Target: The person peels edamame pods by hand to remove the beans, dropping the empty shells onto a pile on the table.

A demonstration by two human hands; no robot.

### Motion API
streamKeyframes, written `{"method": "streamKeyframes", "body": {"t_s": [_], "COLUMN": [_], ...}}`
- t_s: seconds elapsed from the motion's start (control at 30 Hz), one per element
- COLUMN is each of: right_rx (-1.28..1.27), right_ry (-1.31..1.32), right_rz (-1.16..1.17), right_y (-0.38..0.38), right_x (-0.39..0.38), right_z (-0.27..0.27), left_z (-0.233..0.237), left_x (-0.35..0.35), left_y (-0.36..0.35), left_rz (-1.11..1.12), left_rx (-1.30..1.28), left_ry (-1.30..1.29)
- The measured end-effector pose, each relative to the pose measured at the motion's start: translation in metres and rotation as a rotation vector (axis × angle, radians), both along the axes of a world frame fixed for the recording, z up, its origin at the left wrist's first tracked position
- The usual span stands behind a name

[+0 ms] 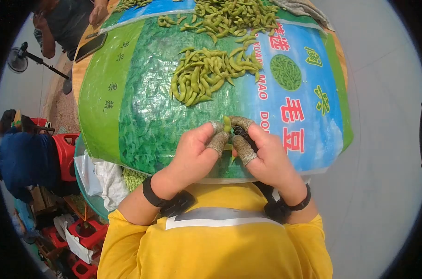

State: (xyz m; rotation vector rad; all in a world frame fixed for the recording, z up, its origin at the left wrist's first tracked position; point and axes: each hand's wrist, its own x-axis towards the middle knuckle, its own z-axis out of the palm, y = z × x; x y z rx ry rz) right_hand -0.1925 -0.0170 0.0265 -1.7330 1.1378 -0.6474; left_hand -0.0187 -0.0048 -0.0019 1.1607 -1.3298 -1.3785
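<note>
My left hand [192, 151] and my right hand [269, 151] meet over the near part of the printed sack sheet [150, 139]. Grey-brown coverings wrap several of my fingertips. A green edamame pod [227, 122] stands upright between the fingertips, pinched from the left side and touched from the right. Against the right fingers sits a small black thing [240, 130] whose kind I cannot make out. More bits of green show just under the fingers. Ahead of my hands lies a pile of edamame pods [199, 76].
A larger heap of pods [238, 16] lies at the far side, near a phone [91, 47] and a grey cloth [304, 8]. Shelled beans [133, 179] and a white cloth [111, 181] are at lower left. Another person's hand [98, 15] rests at the far left edge.
</note>
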Motion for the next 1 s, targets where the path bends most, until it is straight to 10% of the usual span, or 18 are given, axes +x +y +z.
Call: {"method": "streamKeyframes", "body": {"t_s": [0.47, 0.53, 0.63, 0.7, 0.73, 1.0], "right_rx": [0.056, 0.371, 1.075, 1.122, 1.168, 0.598], "right_ry": [-0.074, -0.309, -0.958, -1.036, -1.114, -0.396], "right_rz": [-0.003, -0.032, 0.058, 0.091, 0.127, 0.117], "right_y": [-0.011, -0.012, -0.017, -0.013, -0.011, -0.006], "right_x": [0.002, 0.006, -0.009, -0.010, -0.009, -0.005], "right_z": [-0.012, -0.012, -0.013, -0.014, -0.015, 0.020], "left_z": [0.002, 0.000, -0.003, 0.002, 0.004, 0.000], "left_x": [0.004, 0.005, 0.010, 0.020, 0.019, 0.013], "left_y": [-0.001, -0.002, -0.004, -0.003, -0.003, -0.005], "left_rz": [-0.009, -0.006, -0.020, -0.195, -0.196, -0.215], "left_rx": [-0.484, -0.556, -0.419, 0.576, 0.578, -0.025], "left_ry": [-0.675, -0.741, -0.325, 0.712, 0.711, 0.087]}}
